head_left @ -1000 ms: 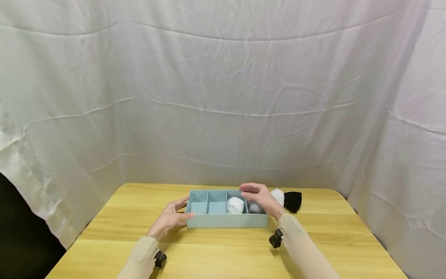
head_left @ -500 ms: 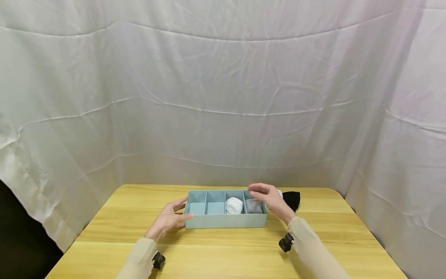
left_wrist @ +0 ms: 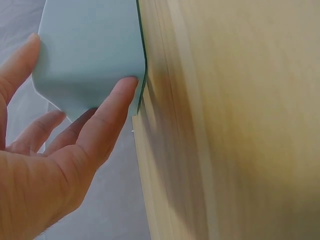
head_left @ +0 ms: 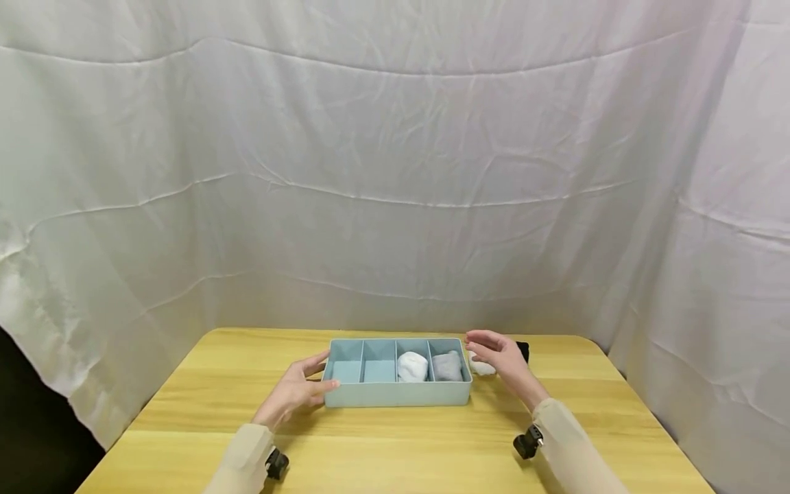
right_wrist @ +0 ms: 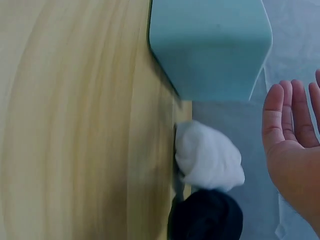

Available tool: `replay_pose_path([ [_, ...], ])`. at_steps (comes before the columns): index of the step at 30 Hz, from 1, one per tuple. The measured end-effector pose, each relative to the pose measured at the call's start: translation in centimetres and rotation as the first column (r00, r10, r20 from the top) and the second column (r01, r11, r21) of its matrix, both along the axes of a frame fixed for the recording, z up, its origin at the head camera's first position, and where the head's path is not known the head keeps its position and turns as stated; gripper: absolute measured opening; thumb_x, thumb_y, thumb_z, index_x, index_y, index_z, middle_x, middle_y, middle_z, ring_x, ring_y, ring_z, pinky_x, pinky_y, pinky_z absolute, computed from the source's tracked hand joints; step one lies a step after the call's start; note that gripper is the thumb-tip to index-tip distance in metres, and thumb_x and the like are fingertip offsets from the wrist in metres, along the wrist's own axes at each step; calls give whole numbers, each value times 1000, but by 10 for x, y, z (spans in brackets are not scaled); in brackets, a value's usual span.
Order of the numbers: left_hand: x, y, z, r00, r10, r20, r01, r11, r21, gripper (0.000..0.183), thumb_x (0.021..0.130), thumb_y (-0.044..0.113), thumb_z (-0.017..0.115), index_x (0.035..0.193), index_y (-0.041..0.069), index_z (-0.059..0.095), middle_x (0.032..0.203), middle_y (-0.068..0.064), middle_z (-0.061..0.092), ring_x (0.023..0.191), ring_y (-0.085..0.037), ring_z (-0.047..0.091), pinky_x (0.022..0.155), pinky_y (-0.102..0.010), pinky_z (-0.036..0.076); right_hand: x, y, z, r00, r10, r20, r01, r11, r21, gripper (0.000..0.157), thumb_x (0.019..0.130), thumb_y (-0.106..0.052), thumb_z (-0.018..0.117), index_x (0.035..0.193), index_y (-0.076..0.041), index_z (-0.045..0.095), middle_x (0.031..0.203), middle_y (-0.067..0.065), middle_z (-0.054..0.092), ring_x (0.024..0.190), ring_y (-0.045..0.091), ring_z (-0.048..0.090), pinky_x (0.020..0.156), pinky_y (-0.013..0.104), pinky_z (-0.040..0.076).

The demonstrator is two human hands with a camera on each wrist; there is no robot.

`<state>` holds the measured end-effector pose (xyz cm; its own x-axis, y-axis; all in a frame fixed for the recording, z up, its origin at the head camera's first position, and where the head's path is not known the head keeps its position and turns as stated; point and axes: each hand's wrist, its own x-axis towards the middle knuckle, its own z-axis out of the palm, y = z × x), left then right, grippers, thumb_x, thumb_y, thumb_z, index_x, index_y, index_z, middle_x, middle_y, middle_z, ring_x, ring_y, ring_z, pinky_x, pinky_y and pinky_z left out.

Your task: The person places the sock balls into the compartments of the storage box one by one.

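Note:
A light-blue divided box [head_left: 395, 394] lies lengthwise on the table. My left hand [head_left: 296, 391] grips its left end, thumb on the front wall and fingers round the back corner; in the left wrist view the fingertips press the box's end [left_wrist: 90, 55]. A balled white sock [head_left: 412, 368] sits in the third compartment from the left, a balled grey sock [head_left: 447, 366] in the rightmost. My right hand [head_left: 503, 357] hovers just past the box's right end with fingers loosely extended and nothing held. Below it lie another white sock ball [right_wrist: 207, 156] and a black one [right_wrist: 207, 217].
The two left compartments [head_left: 348, 370] show bare bottoms. The wooden table [head_left: 382, 453] reaches back to a grey-white curtain [head_left: 395, 261] that hangs behind and along both sides. A black camera [head_left: 527, 441] is strapped to my right wrist.
My right hand has moved right, from above the rightmost compartment to over the loose white sock, uncovering the grey sock. My left hand keeps its grip on the box.

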<state>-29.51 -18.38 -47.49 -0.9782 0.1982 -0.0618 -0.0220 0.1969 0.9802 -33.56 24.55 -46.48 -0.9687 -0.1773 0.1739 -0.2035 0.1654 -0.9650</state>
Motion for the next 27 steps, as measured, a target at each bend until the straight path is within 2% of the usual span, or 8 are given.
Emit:
replay_pose_path([
  [2,1,-1,0,1000,2,3,-2,1000,0,82,83,13,79,152,9,35,152,-31,34,122,-45,55,85,-49,58,0,5,-4,1000,-23,5,23,1000,-15,46,94,-27,67,129,1,58,127,19,64,112,22,65,89,33,57],
  [6,1,-2,-1,1000,-2,7,2,1000,-5,81,84,12,77,153,9,34,151,-31,34,125,-46,53,85,-48,58,0,14,-8,1000,-27,13,28,997,-69,48,94,-23,67,132,5,55,121,6,68,107,12,66,89,28,56],
  [11,-1,-2,-1,1000,-6,2,6,1000,-7,82,83,16,79,152,10,35,151,-32,35,123,-44,55,87,-51,57,-4,27,-10,999,-45,19,48,987,-157,53,94,-18,67,134,11,49,122,8,67,106,7,66,90,25,56],
  [16,-1,-2,-2,1000,5,9,-5,1000,2,83,82,15,80,152,9,36,150,-32,35,121,-43,57,86,-51,57,-6,38,-11,1000,-17,8,18,982,-186,56,94,-11,66,137,16,42,120,5,69,104,5,66,88,23,56],
  [18,0,-2,-3,1000,4,13,-4,1000,5,83,82,14,80,152,9,35,151,-32,35,123,-44,56,86,-50,57,-5,42,-11,1000,-23,3,23,982,-186,52,94,-10,66,135,15,46,117,1,70,104,6,67,87,24,56],
  [23,-2,-3,-3,1000,0,6,0,1000,6,83,82,15,80,152,9,36,150,-31,36,121,-42,57,85,-50,58,-3,57,-9,995,-100,-14,97,986,-139,39,94,-14,67,128,1,59,107,-15,71,104,5,66,84,23,57],
  [27,-3,-3,-3,1000,-2,2,2,1000,0,83,82,16,80,152,9,36,150,-32,36,119,-41,59,85,-50,58,-1,68,-8,988,-148,-34,145,987,-72,42,95,-13,65,133,4,55,108,-19,69,101,-2,64,82,18,54],
])
